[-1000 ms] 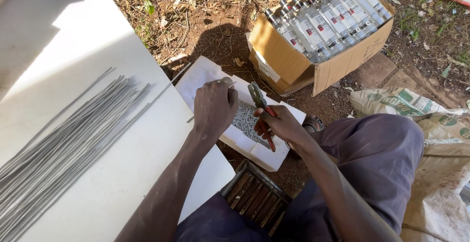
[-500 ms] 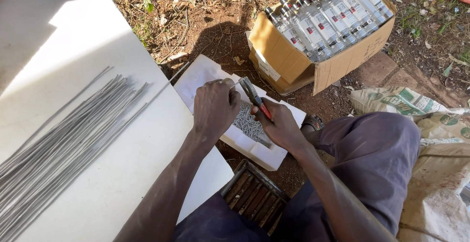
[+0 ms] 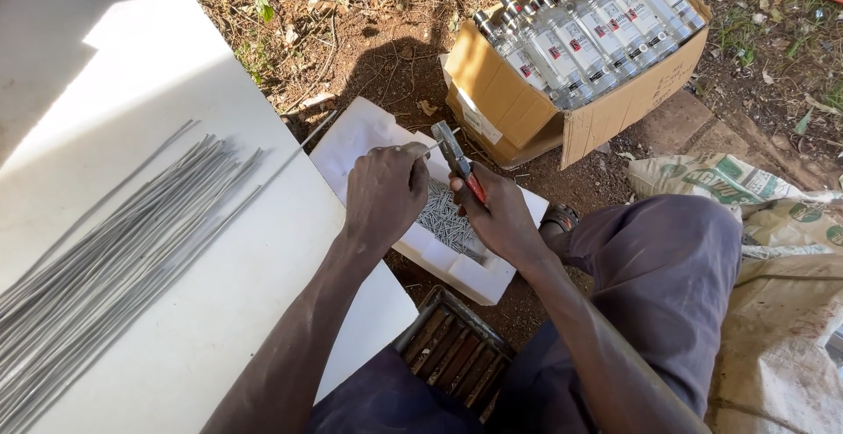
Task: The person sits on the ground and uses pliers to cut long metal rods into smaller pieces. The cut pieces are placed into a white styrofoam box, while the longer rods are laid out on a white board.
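Two hands meet at the centre of the frame, above a white foam tray [image 3: 351,148]: the left hand [image 3: 384,195] pinches a thin wire [image 3: 303,146], the right hand [image 3: 500,214] is closed around red-handled pliers [image 3: 458,160]. Many grey wires [image 3: 114,241] lie on the white bench [image 3: 132,74] at left.

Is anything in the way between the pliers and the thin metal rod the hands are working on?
No. The pliers in the right hand meet the thin rod right beside the left hand; nothing visible sits between them.
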